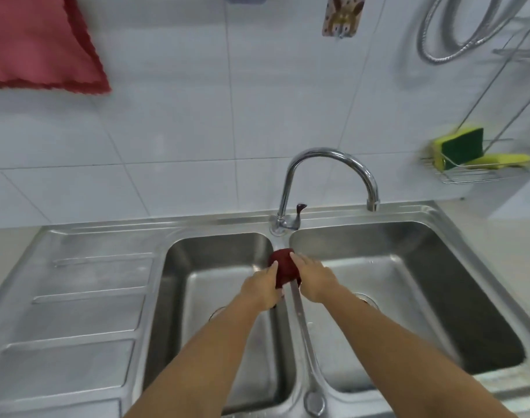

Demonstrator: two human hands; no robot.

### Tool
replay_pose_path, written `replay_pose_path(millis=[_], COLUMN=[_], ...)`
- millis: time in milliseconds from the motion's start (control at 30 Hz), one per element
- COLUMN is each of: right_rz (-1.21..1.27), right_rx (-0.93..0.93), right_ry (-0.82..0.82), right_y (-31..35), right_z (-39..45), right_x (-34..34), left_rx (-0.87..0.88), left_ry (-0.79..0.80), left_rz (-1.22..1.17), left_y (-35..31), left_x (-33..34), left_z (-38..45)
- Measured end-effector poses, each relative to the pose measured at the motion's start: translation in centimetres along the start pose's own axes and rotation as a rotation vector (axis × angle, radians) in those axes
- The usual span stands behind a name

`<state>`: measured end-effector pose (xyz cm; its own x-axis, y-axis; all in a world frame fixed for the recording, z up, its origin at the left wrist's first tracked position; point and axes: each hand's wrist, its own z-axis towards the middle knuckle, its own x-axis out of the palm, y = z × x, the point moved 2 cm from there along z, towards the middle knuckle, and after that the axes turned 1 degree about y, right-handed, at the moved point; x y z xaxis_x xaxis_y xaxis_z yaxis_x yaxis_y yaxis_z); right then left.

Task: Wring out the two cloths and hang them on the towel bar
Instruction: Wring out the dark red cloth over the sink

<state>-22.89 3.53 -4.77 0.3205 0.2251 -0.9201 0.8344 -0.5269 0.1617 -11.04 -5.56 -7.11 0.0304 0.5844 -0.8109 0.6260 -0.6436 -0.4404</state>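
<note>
- Both forearms reach in from the near edge of the sink [438,215], one over each basin, meeting above the ridge that divides them.
- Left hand [262,286] grips the dark red cloth [283,263] from the left-basin side, thumb up along the bundle; the fingers underneath are hidden.
- Right hand [313,279] holds the same cloth from the right-basin side, fingers laid over its top and curling round it.
- Bunched into a tight lump, the cloth sits on or just above the dividing ridge, near the back edge of the sink and just in front of the faucet [327,176] base. Its long axis seems to run away from the person, along the ridge.
- A pink cloth [40,43] already hangs at the far left against the tiled wall; the bar itself is out of view.
- Judging by this, the wringing twist comes next, the hands turning against each other, then a carry up and to the left.
</note>
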Motion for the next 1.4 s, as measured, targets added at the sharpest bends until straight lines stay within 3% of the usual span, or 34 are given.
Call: replay_pose_path(millis=[233,433,533,667,833,1033,1133,1200,1300,1400], right_rz=[0.23,0.31,0.354,0.589,0.953,1.114,1.115,0.99,0.733,0.823], right_rx=[0.008,0.057,0.035,0.064,0.15,0.067,-0.013,-0.069,-0.065,0.017], right_ry=[0.033,-0.032,-0.051,-0.059,-0.028,0.065,0.103,0.124,0.005,-0.11], right_y=[-0.6,-1.4,-1.6,-1.1,-0.5,1.6,2.4,3.3,5.0,6.4], right_z=[1.3,0.4,0.0,-1.6,-2.9,-5.0,-5.8,-6.5,-7.0,-6.6], right_x=[1.2,2.2,2.1,1.8,1.0,-1.4,-1.9,-1.7,-0.9,-0.2], left_rx=[-0.096,-0.115,-0.109,-0.099,-0.049,-0.073,-0.06,-0.052,-0.055,-0.061], left_ry=[-0.045,-0.122,-0.161,-0.197,-0.153,-0.245,-0.309,-0.327,-0.328,-0.288], left_rz=[-0.364,-0.414,-0.307,-0.169,-0.352,-0.458,-0.537,-0.655,-0.894,-1.063], left_y=[-0.1,-0.4,-0.4,-1.1,-1.7,-1.9,-1.7,-1.9,-2.2,-2.4], left_x=[1.2,1.7,1.3,1.2,0.7,-2.0,-3.8,-4.9,-6.4,-7.8], left_z=[0.3,-0.5,-0.7,-1.9,-3.6,-6.0,-7.2,-8.2,-9.6,-11.0])
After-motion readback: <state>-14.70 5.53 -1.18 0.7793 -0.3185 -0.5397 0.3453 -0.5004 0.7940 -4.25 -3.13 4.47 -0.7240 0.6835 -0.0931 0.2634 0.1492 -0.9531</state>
